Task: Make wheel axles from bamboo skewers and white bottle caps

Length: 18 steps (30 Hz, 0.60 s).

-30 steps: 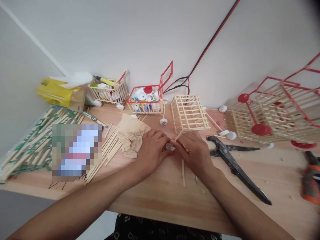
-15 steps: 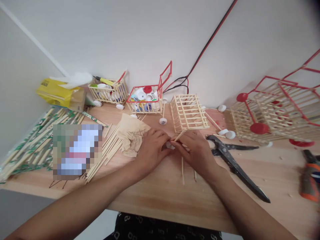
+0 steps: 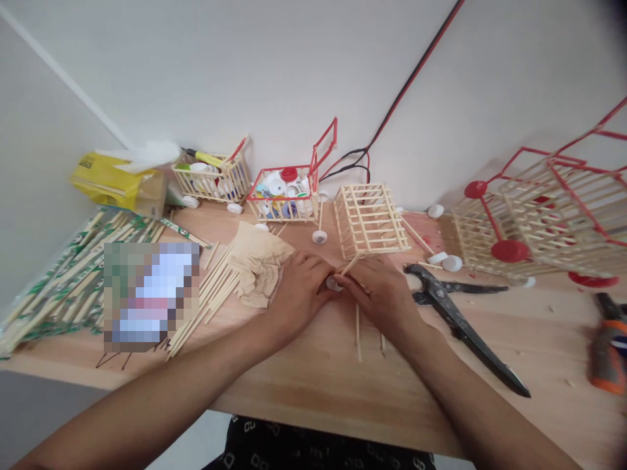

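My left hand [image 3: 298,290] and my right hand [image 3: 385,297] meet at the middle of the wooden table [image 3: 318,385]. The left fingers pinch a small white cap [image 3: 333,284]. The right fingers pinch a thin wooden stick [image 3: 350,264] whose end points up toward the bare stick cage [image 3: 369,222] just behind. The stick's lower end meets the cap between the two hands. Two loose sticks [image 3: 358,333] lie on the table under my right wrist.
Black scissors [image 3: 460,320] lie right of my right hand. Crumpled brown paper [image 3: 257,261] and a pile of chopsticks [image 3: 73,274] are to the left. Small stick carts with caps [image 3: 287,192] stand by the wall; a bigger red-trimmed cart [image 3: 548,215] sits far right. An orange-handled tool [image 3: 607,346] lies at the right edge.
Both hands stay pressed together on the cap and stick, shifting only slightly. A second short stick now shows beside my right wrist.
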Each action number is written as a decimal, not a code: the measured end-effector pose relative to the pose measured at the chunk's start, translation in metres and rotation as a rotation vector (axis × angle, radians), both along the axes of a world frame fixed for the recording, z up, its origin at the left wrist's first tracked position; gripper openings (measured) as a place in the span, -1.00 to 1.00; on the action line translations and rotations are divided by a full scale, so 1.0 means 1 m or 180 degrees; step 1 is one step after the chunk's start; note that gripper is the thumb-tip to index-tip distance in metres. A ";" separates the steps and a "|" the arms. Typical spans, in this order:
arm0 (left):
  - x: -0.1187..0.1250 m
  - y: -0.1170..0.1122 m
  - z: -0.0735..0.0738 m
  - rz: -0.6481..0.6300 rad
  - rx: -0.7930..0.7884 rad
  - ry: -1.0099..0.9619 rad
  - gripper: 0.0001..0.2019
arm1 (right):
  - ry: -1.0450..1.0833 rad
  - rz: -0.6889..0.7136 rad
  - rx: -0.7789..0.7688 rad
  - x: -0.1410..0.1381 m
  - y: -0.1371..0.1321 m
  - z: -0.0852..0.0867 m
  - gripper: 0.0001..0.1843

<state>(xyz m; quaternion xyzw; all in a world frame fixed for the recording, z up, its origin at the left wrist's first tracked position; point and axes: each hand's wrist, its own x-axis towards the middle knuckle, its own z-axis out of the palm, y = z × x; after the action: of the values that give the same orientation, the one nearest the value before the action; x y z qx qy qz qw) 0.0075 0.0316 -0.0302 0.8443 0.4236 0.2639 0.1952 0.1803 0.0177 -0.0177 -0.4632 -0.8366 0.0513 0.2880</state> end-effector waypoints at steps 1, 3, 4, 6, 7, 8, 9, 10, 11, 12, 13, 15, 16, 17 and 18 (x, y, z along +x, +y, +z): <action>0.000 0.000 0.000 0.0006 0.0007 0.0015 -0.84 | 0.0005 0.0001 0.0002 0.000 0.000 0.000 -0.74; 0.000 0.000 -0.001 0.0016 0.0009 0.0015 -0.84 | 0.0018 0.0001 0.0016 -0.001 0.000 0.000 -0.73; 0.000 0.000 -0.001 0.0020 0.0006 0.0006 -0.85 | 0.0031 -0.0001 0.0019 -0.001 0.000 0.000 -0.73; 0.000 0.001 -0.001 0.0016 -0.0001 -0.0022 -0.85 | 0.0066 0.0001 0.0026 -0.002 0.000 0.001 -0.73; 0.000 0.001 -0.001 0.0008 -0.0006 -0.0035 -0.85 | 0.0079 0.0002 0.0028 -0.002 0.000 0.001 -0.73; 0.000 0.001 -0.001 0.0004 -0.0011 -0.0045 -0.86 | 0.0087 0.0002 0.0034 -0.003 0.000 0.001 -0.73; 0.000 0.001 -0.002 0.0002 -0.0010 -0.0048 -0.86 | 0.0091 -0.0003 0.0045 -0.003 0.000 0.001 -0.73; 0.000 0.001 -0.002 -0.0001 -0.0008 -0.0043 -0.86 | 0.0091 -0.0006 0.0057 -0.003 0.000 0.001 -0.73; 0.000 0.001 -0.002 0.0000 0.0001 -0.0039 -0.85 | 0.0088 -0.0008 0.0068 -0.003 0.000 0.000 -0.73; 0.000 0.001 -0.002 -0.0003 0.0011 -0.0035 -0.85 | 0.0079 -0.0014 0.0073 -0.003 0.000 0.000 -0.72; 0.000 0.001 -0.002 -0.0006 0.0022 -0.0032 -0.85 | 0.0068 -0.0022 0.0081 -0.003 0.000 0.000 -0.72; 0.000 0.001 -0.003 -0.0018 0.0039 -0.0031 -0.85 | 0.0029 -0.0043 0.0074 -0.002 0.000 -0.001 -0.71; -0.001 0.001 -0.003 -0.0029 0.0043 -0.0033 -0.86 | 0.0004 -0.0052 0.0065 -0.002 0.000 -0.001 -0.70; -0.001 0.001 -0.003 -0.0041 0.0045 -0.0035 -0.86 | -0.0018 -0.0059 0.0059 -0.001 0.000 -0.001 -0.70; -0.001 0.001 -0.003 -0.0052 0.0042 -0.0034 -0.87 | -0.0036 -0.0061 0.0050 -0.001 0.000 -0.001 -0.70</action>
<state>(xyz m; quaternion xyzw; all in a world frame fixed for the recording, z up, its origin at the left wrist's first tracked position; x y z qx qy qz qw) 0.0065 0.0328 -0.0332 0.8476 0.4138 0.2696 0.1940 0.1793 0.0180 -0.0192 -0.4692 -0.8341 0.0394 0.2873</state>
